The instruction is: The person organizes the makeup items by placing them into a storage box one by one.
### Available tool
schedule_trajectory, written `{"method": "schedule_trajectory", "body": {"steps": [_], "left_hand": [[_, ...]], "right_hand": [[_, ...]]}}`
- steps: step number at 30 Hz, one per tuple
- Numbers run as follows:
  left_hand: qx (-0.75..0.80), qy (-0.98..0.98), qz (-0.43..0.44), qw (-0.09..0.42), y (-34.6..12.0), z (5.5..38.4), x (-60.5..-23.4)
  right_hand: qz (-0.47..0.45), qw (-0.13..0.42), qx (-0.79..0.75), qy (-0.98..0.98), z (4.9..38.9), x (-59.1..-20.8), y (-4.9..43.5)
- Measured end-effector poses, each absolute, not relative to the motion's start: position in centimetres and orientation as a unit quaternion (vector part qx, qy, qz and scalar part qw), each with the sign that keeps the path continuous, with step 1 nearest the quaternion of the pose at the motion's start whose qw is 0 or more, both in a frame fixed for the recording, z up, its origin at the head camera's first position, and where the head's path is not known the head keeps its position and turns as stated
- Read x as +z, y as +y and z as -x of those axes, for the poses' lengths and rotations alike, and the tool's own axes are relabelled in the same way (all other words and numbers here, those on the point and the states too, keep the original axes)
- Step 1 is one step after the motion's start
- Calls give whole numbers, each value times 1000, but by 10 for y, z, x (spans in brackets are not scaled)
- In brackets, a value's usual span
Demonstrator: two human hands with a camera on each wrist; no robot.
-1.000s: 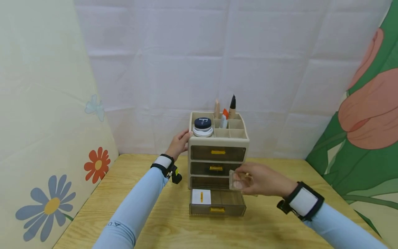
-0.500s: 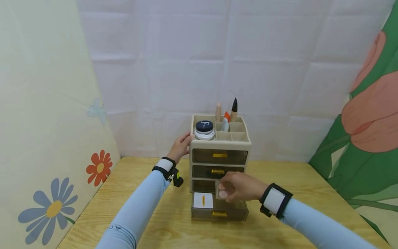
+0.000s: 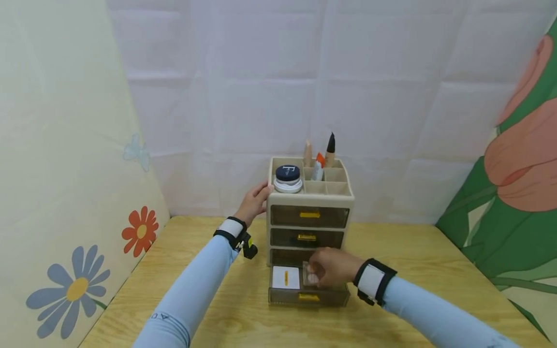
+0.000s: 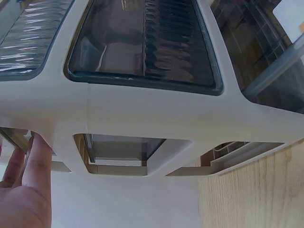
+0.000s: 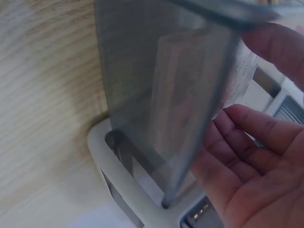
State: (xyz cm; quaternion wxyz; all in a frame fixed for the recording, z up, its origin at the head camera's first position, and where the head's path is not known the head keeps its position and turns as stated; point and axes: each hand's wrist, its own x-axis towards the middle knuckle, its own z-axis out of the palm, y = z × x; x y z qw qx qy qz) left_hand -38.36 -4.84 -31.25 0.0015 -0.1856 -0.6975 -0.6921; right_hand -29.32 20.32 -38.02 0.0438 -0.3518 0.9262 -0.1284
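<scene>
A beige makeup organizer (image 3: 311, 198) with smoky drawers stands on the table, its bottom drawer (image 3: 285, 296) pulled out. My left hand (image 3: 254, 203) rests against its left side; the left wrist view shows extended fingers (image 4: 38, 164) at a side opening. Over the right part of the open drawer, my right hand (image 3: 336, 267) pinches a small clear box (image 3: 310, 275) between thumb and fingers. Through the drawer's see-through wall (image 5: 137, 76), the right wrist view shows the box low inside. A white square item (image 3: 280, 277) with an orange strip lies in the drawer's left part.
On top of the organizer sit a dark-lidded round compact (image 3: 287, 172) on a white one (image 3: 288, 186), a black-capped tube (image 3: 330, 150), a pale pink tube (image 3: 308, 153) and an orange-capped tube (image 3: 319, 169). Printed cloths hang left and right; the wooden table (image 3: 230, 309) spreads around.
My right hand has moved left and down with the clear box, from beside the organizer into the open bottom drawer. My left hand stays at the organizer's side.
</scene>
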Motion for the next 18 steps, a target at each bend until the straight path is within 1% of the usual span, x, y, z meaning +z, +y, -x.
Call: {"method": "schedule_trajectory", "body": {"steps": [11,18], "left_hand": [[-696,-694,185,0,-50,383,-313],[-694,-693,194,-1,-49,384,-311]], "right_hand": [[340,60,-92,934,295,-397,199],[350,54,-94,931,296,-400,199]]}}
